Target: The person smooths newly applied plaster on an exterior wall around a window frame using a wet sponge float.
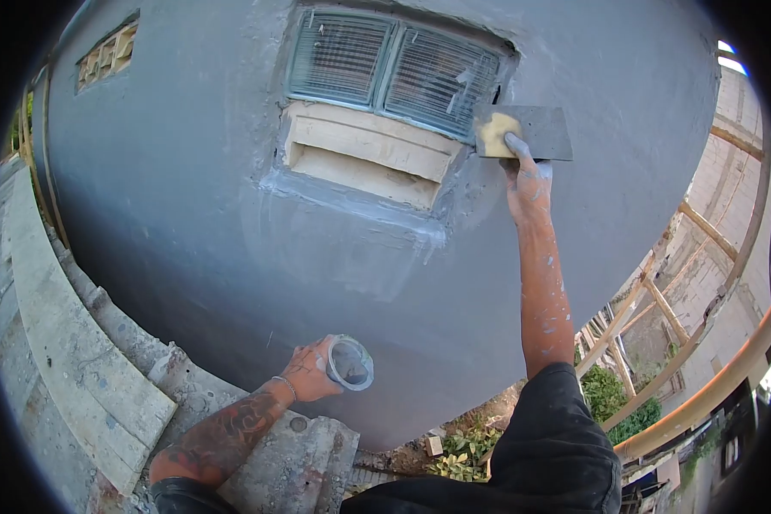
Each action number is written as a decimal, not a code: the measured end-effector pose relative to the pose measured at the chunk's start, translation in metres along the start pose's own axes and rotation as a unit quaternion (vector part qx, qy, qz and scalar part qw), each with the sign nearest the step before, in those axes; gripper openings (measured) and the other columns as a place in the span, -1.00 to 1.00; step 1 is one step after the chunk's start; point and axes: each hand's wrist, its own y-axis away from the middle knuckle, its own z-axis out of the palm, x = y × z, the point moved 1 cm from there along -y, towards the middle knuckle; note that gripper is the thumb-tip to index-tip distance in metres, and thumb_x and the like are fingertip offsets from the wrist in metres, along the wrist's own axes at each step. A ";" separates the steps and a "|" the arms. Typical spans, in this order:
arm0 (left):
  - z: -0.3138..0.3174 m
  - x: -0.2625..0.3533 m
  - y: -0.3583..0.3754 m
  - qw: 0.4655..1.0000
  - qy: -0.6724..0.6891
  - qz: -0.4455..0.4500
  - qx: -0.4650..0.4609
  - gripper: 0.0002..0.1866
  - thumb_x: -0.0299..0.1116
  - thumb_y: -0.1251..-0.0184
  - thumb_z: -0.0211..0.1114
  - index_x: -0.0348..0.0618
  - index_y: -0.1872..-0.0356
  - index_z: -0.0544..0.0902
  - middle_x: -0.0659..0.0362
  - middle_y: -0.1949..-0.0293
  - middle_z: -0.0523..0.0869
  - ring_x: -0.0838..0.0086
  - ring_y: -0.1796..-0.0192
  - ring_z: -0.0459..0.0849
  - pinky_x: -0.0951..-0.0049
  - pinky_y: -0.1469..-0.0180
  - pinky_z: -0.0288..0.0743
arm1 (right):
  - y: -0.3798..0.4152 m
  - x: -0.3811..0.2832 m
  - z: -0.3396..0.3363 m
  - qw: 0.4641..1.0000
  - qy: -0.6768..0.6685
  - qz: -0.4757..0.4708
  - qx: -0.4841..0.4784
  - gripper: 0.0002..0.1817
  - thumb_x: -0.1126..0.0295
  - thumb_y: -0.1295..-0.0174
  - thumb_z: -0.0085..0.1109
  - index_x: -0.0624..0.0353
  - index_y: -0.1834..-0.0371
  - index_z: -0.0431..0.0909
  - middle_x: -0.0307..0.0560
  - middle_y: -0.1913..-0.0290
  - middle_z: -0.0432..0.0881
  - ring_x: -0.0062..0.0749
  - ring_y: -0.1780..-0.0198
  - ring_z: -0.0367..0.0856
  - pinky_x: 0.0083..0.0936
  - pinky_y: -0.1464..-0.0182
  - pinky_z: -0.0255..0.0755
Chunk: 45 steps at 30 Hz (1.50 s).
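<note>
A small round cup [351,363] with grey residue inside is held by my left hand [312,370], low in front of the grey wall [334,265]. Raised at the right, my right hand [527,176] grips a flat grey rectangular plate [546,133] with a pale yellow lump [497,134] on its left part. The plate is close to the lower right corner of the louvred glass window [441,77]. Beneath the window is a cream block [373,141] with a recessed slot. Paint spots cover my right hand and forearm.
Wooden planks [77,334] lie at the left beside a concrete ledge [300,458]. A smaller vent [107,56] is set in the wall at the upper left. Wooden poles [711,231] stand at the right, with plants [467,452] far below.
</note>
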 end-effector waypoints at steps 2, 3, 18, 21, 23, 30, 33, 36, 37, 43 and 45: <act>0.004 -0.001 0.002 0.999 0.028 0.014 0.017 -0.17 -0.15 0.20 0.46 -0.14 -0.19 0.29 -0.06 -0.14 0.47 0.09 -0.26 0.38 0.08 -0.27 0.15 | 0.023 0.005 0.001 0.999 0.035 -0.008 -0.008 -0.49 0.42 -0.08 0.32 0.24 -0.10 0.38 -0.09 -0.01 0.48 -0.39 -0.06 0.47 -0.39 -0.19 0.31; -0.002 0.004 0.001 0.998 0.062 0.015 0.016 -0.18 -0.16 0.20 0.47 -0.14 -0.17 0.30 -0.08 -0.12 0.49 0.07 -0.24 0.40 0.09 -0.26 0.17 | 0.039 0.013 -0.001 0.998 0.045 0.013 -0.039 -0.46 0.44 -0.06 0.34 0.24 -0.12 0.36 -0.09 -0.04 0.47 -0.39 -0.08 0.46 -0.39 -0.19 0.31; -0.020 0.030 0.009 0.980 0.132 0.018 0.149 -0.34 -0.17 0.16 0.51 -0.16 0.00 0.42 0.01 0.13 0.65 0.23 0.06 0.63 0.27 0.00 0.47 | 0.308 0.139 -0.118 0.899 0.013 0.426 0.102 -0.60 0.38 -0.15 0.22 0.31 -0.03 0.42 -0.03 0.07 0.56 -0.28 0.07 0.59 -0.39 0.02 0.51; -0.028 0.034 0.011 0.973 0.104 0.080 0.191 -0.32 -0.11 0.16 0.50 -0.19 0.01 0.41 -0.02 0.11 0.64 0.08 0.06 0.61 0.24 -0.02 0.46 | 0.344 0.154 -0.140 0.896 0.014 0.438 0.075 -0.60 0.42 -0.12 0.22 0.35 0.00 0.43 0.00 0.09 0.54 -0.25 0.07 0.58 -0.36 0.05 0.53; -0.048 0.043 0.028 0.965 0.106 0.063 0.231 -0.33 -0.14 0.16 0.50 -0.18 0.00 0.42 -0.01 0.10 0.64 0.13 0.04 0.61 0.26 -0.04 0.46 | 0.369 0.170 -0.149 0.890 0.026 0.452 0.046 -0.47 0.49 -0.06 0.24 0.38 -0.10 0.29 0.08 0.07 0.49 -0.21 0.09 0.57 -0.31 0.09 0.55; -0.149 0.116 0.072 0.887 0.171 0.140 0.405 -0.31 -0.42 0.15 0.49 -0.26 -0.11 0.40 0.14 0.03 0.62 0.50 -0.05 0.56 0.44 -0.16 0.42 | 0.446 0.190 -0.154 0.860 0.216 0.451 0.104 -0.36 0.52 0.01 0.30 0.30 -0.13 0.16 0.08 0.12 0.47 -0.23 0.11 0.53 -0.32 0.13 0.50; -0.202 0.135 0.145 0.888 0.073 0.098 0.444 -0.40 -0.43 0.06 0.45 -0.30 -0.06 0.42 0.10 0.04 0.64 0.46 -0.01 0.60 0.42 -0.11 0.47 | 0.459 0.211 -0.169 0.882 0.225 0.414 0.018 -0.37 0.51 0.03 0.32 0.28 -0.09 0.17 0.04 0.14 0.44 -0.31 0.14 0.50 -0.43 0.11 0.45; -0.232 0.135 0.221 0.867 -0.064 -0.040 0.493 -0.45 -0.31 -0.03 0.39 -0.34 -0.06 0.49 0.09 0.08 0.67 0.43 0.04 0.63 0.42 -0.06 0.50 | 0.452 0.205 -0.158 0.903 0.266 0.335 -0.032 -0.37 0.51 0.06 0.32 0.28 -0.07 0.18 0.00 0.15 0.42 -0.38 0.17 0.47 -0.50 0.11 0.42; -0.243 0.128 0.248 0.855 -0.093 -0.073 0.504 -0.47 -0.31 -0.02 0.38 -0.35 -0.04 0.51 0.08 0.09 0.67 0.42 0.06 0.64 0.43 -0.04 0.49 | 0.442 0.193 -0.150 0.899 0.317 0.298 -0.041 -0.38 0.52 0.06 0.31 0.28 -0.07 0.20 -0.02 0.17 0.41 -0.40 0.18 0.46 -0.51 0.12 0.41; -0.271 0.050 0.394 0.731 -0.199 -0.265 0.596 -0.44 -0.33 -0.01 0.36 -0.35 -0.07 0.47 0.05 0.07 0.64 0.40 0.06 0.62 0.42 -0.03 0.46 | 0.381 0.154 -0.109 0.962 0.125 0.241 0.025 -0.23 0.56 -0.01 0.34 0.21 -0.26 0.07 0.09 0.13 0.52 -0.38 0.08 0.51 -0.50 0.03 0.42; -0.261 0.045 0.407 0.698 -0.224 -0.314 0.603 -0.44 -0.33 -0.01 0.36 -0.33 -0.08 0.47 0.05 0.06 0.64 0.39 0.05 0.61 0.42 -0.03 0.45 | 0.359 0.147 -0.099 0.969 0.071 0.233 0.032 -0.19 0.59 -0.01 0.33 0.20 -0.30 0.04 0.13 0.11 0.53 -0.35 0.06 0.52 -0.47 0.00 0.42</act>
